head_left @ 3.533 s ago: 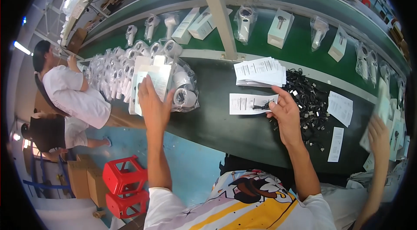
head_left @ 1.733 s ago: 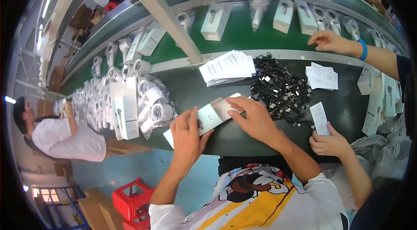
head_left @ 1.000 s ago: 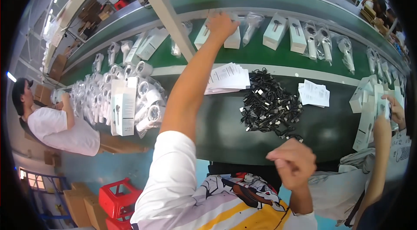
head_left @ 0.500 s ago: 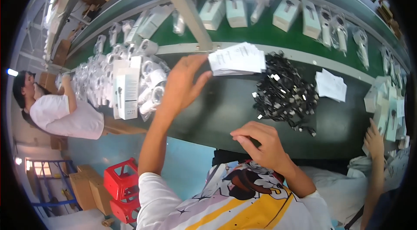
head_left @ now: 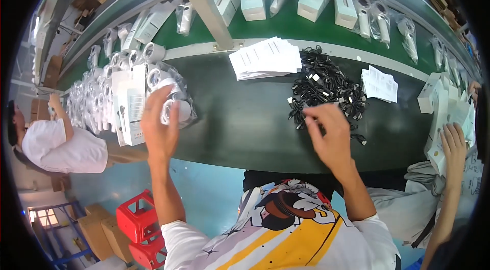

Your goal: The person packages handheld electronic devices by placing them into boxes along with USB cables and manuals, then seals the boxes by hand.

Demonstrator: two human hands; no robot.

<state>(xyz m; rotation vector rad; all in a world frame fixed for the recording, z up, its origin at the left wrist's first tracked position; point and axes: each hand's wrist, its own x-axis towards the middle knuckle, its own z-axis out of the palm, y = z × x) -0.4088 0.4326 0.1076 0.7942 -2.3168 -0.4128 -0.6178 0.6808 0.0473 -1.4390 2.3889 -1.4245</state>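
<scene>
My left hand point(head_left: 161, 124) is raised with thumb and fingers apart, holding nothing. It is beside a white box point(head_left: 133, 109) with a printed device picture and in front of white handheld devices point(head_left: 176, 112) with round heads in clear bags. My right hand point(head_left: 329, 132) is over the near left edge of a pile of black cables point(head_left: 332, 83). Its fingers curve toward the cables with a gap to the thumb, and no cable shows in its grasp. Behind and left of the pile lies a stack of printed white sheets point(head_left: 265, 60).
A smaller paper stack point(head_left: 380, 85) lies right of the cables. Boxes and bagged devices line the green belt point(head_left: 301, 30) behind a metal post point(head_left: 201, 7). A co-worker's hand point(head_left: 453, 140) touches boxes at right; another person point(head_left: 66, 140) stands left. Red stools point(head_left: 135, 216) stand below left.
My left hand has moved away from the paper stack, left and nearer, toward the bagged devices. My right hand has moved forward from near my body to the cable pile. The view has shifted slightly.
</scene>
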